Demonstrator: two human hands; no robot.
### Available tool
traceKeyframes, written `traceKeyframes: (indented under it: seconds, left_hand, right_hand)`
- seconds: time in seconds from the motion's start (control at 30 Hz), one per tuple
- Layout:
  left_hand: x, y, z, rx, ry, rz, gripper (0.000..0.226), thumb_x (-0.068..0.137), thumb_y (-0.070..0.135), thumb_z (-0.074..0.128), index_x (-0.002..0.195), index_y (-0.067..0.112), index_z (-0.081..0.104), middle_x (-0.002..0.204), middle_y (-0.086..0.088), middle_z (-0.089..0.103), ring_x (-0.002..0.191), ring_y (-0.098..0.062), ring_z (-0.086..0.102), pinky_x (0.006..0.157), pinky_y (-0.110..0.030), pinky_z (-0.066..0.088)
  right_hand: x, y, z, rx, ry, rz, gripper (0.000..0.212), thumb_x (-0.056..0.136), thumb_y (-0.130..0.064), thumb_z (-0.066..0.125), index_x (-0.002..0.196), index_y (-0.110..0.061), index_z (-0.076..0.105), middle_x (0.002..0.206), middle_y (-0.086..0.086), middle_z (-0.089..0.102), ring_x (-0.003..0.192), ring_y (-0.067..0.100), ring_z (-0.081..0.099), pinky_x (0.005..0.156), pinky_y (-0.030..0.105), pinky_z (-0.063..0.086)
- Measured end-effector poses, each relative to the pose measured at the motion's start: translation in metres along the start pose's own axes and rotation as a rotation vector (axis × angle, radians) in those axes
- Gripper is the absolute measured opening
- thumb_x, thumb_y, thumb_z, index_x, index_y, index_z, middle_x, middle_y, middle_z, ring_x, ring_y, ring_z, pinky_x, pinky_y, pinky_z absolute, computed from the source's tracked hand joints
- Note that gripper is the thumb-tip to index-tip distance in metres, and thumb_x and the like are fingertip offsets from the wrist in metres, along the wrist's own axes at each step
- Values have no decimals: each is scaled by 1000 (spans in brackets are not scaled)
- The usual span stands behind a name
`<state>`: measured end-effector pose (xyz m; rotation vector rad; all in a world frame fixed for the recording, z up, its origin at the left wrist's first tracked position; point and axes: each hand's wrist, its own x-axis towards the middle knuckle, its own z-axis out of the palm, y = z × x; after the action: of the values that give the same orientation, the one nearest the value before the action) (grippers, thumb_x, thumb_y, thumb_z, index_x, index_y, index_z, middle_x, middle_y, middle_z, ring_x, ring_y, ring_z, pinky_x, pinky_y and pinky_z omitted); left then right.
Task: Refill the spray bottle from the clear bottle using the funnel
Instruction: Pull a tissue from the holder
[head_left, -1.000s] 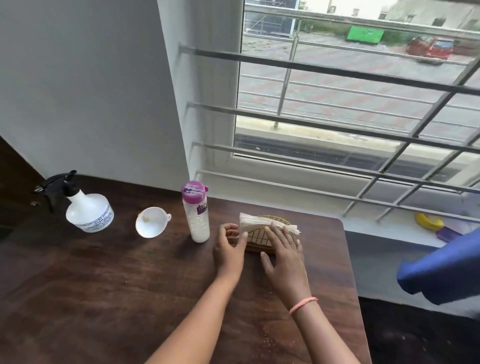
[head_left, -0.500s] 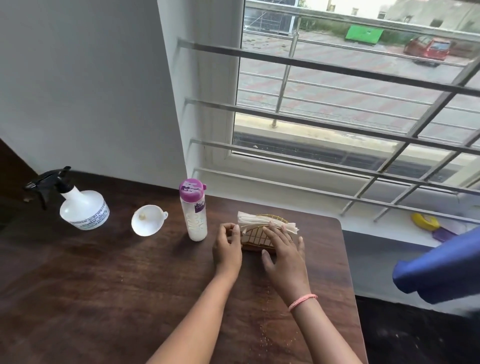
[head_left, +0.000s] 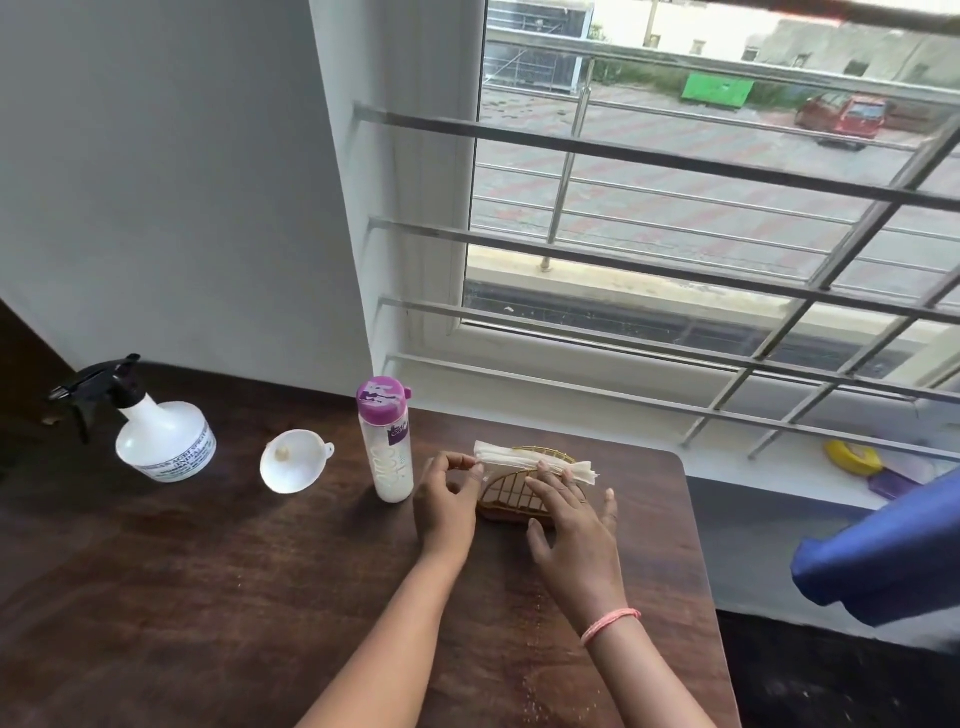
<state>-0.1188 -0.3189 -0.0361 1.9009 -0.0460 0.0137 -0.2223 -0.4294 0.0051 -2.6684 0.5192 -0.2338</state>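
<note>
Looking down at the table (head_left: 208, 597), I log what I see, with 12 o'clock toward the window:

Left hand (head_left: 447, 499): at 12 o'clock from my seat, fingers curled, pinching the left end of the napkins (head_left: 524, 457).

Right hand (head_left: 576, 525): just at 3 o'clock of the left one, fingers spread wide and fairly straight, laid over the wire holder (head_left: 514, 493), fingertips touching the napkins.

Holder: gold wire, upright, at the far edge of the table, napkins standing in it.

Clear bottle (head_left: 387, 441): upright with purple cap on, just at 9 o'clock of my left hand, not touched.

Funnel (head_left: 293, 462): white, lying tilted on the table, at 9 o'clock of the clear bottle, near but apart.

Spray bottle (head_left: 156, 431): white with black trigger head on, standing at 9 o'clock of the funnel, near the table's far left edge.

Wristband (head_left: 610, 626): pink, on my right wrist.

Blue thing (head_left: 883, 561): at 3 o'clock, off the table; I cannot tell what it is.
</note>
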Motion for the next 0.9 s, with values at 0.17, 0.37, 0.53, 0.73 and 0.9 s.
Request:
traceKeyframes:
  seconds: [0.17, 0.37, 0.53, 0.73, 0.9]
  left_hand:
    - [0, 4, 0, -71, -18, 4, 7, 85, 24, 66, 83, 22, 59, 82, 8, 66, 79, -13, 64, 71, -33, 55]
    - [-4, 12, -4, -70, 29, 127, 11, 82, 22, 68, 82, 22, 58, 84, 8, 64, 78, -10, 62, 65, -25, 52]
    - [-1, 17, -7, -35, 7, 222, 12, 80, 20, 70, 82, 24, 59, 90, 8, 57, 82, -8, 59, 65, -20, 49]
    - [-2, 18, -8, -48, 7, 205, 9, 85, 22, 66, 90, 24, 59, 93, 9, 59, 83, -8, 59, 68, -17, 49]
    - [-7, 17, -8, -119, 38, 99, 14, 87, 20, 64, 99, 21, 58, 92, 8, 62, 83, -5, 61, 67, -8, 46]
  right_hand:
    - [1, -2, 1, 6, -8, 23, 50, 89, -24, 55, 136, -37, 46, 150, -21, 32, 144, 5, 21, 116, 48, -11]
    - [1, -4, 1, 7, -21, 26, 50, 89, -23, 56, 137, -35, 46, 151, -17, 33, 144, 9, 22, 115, 51, -12]
    - [2, -6, -5, 2, -31, 40, 52, 91, -28, 54, 140, -38, 39, 150, -16, 37, 142, 6, 25, 116, 54, -11]
    - [8, -14, -9, 45, 31, 73, 46, 91, -30, 55, 136, -35, 45, 142, -13, 48, 136, 8, 38, 118, 52, -2]
    - [4, -11, -3, 17, 33, 65, 51, 89, -27, 56, 137, -37, 43, 143, -15, 46, 137, 7, 36, 116, 53, -3]
